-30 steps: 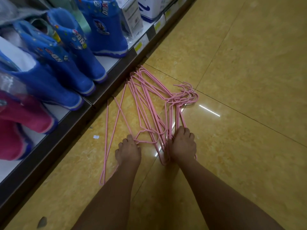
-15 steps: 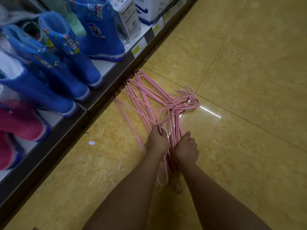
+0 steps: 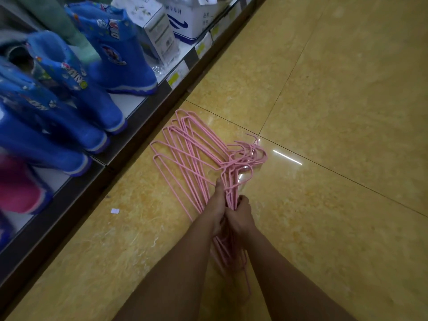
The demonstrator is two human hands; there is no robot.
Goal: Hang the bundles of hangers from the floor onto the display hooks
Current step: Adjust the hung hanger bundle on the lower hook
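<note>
Both hands have closed together — left hand (image 3: 216, 210) and right hand (image 3: 240, 217) gripping the pink hangers (image 3: 196, 156).

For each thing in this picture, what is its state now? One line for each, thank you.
pink hangers: gathered in a bundle, far ends on the floor
left hand: grips the bundle
right hand: grips the bundle
blue boots: upright on the shelf
white box: on the shelf

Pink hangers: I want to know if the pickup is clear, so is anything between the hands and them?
Nothing: the left hand and right hand both already grip the pink hangers, which fan out on the floor beside the shelf. No display hooks are in view.
</note>
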